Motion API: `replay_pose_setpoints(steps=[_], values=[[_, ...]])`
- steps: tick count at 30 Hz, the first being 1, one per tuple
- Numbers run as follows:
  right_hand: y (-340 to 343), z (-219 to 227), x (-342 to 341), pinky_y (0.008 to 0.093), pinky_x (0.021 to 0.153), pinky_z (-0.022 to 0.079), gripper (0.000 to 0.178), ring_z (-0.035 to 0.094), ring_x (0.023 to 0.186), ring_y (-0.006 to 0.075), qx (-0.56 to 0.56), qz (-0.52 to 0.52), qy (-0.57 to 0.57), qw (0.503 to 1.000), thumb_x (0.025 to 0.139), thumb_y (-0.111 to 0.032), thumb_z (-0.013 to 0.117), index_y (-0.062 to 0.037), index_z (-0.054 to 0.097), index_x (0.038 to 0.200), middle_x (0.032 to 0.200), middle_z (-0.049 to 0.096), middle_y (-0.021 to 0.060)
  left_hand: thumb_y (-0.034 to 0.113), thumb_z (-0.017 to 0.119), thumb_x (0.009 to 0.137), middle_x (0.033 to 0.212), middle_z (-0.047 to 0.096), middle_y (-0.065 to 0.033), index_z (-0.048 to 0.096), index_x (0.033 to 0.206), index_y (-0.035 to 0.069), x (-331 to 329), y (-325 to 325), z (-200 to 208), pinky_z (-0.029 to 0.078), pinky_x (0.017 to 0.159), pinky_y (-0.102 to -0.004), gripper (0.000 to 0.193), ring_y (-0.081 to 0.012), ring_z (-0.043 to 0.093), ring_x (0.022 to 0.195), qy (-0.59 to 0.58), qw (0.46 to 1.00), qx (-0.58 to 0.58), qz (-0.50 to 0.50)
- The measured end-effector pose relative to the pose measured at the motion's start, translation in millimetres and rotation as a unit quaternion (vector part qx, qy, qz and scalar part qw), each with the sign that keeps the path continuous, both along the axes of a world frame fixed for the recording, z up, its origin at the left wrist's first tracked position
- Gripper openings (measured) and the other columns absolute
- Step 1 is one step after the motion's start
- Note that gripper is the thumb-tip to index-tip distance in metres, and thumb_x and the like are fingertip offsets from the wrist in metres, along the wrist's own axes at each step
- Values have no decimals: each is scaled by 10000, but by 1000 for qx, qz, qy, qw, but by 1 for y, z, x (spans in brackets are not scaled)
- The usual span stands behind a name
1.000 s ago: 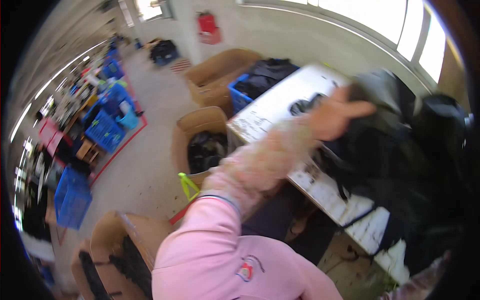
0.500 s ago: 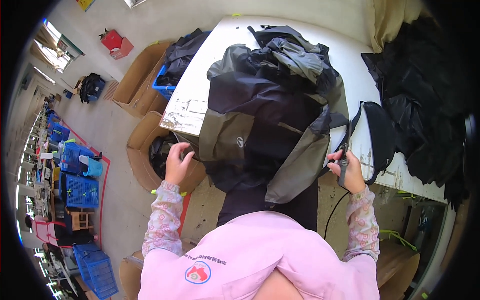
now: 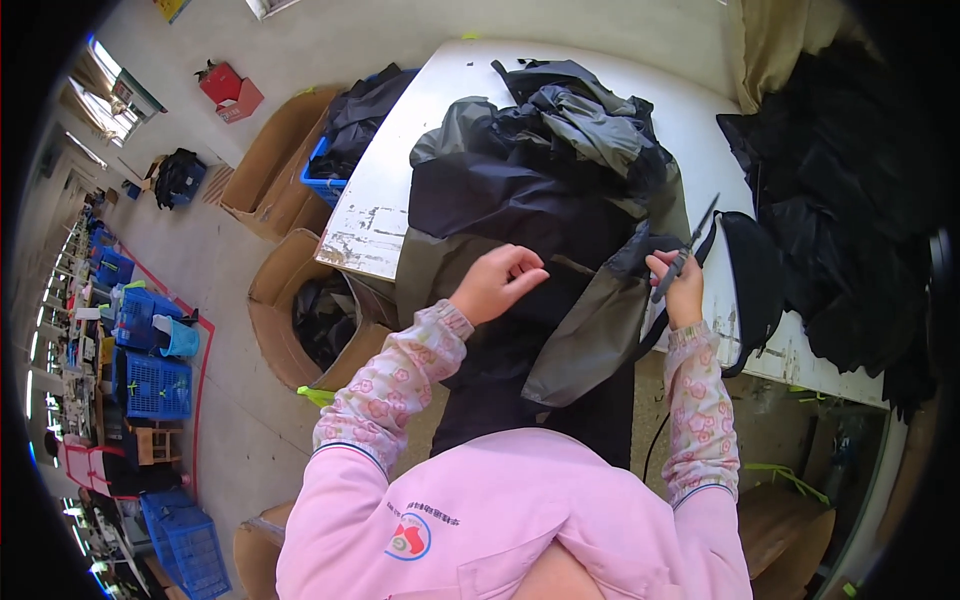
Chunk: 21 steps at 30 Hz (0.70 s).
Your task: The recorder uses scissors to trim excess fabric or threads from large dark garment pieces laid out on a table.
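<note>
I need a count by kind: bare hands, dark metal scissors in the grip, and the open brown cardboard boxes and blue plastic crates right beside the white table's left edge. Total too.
Bare hands: 2 (left hand, right hand)
Dark metal scissors, held: 1
Open brown cardboard boxes: 2 (far box, near box)
Blue plastic crate: 1
Total: 6
</note>
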State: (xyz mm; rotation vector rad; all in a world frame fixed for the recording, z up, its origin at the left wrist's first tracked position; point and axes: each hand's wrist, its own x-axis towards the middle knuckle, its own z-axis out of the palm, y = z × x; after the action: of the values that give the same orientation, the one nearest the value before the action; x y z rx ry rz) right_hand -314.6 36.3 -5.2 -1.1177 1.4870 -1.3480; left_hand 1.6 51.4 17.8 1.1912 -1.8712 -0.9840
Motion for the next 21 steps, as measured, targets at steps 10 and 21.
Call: replay_pose_setpoints(steps=[10,21], values=[[28,79,74,205,557,463,198,556,603,64,-17,248,-53,967,800,-52,734,-49,546,861,791,644,37,237,717,850,1038,625,-42,597,1144,26,-51,18,-21,464,843,-269,381,-127,581,913,294,926,224,-80],[17,106,72,241,734,448,269,490,755,53,-169,370,-68,911,781,-4,729,-59,517,938,1212,611,146,89,556,761,1290,531,-242,451,1307,-93,148,124,124,418,1038,-450,585,-342,548,1180,577,798,101,-139]])
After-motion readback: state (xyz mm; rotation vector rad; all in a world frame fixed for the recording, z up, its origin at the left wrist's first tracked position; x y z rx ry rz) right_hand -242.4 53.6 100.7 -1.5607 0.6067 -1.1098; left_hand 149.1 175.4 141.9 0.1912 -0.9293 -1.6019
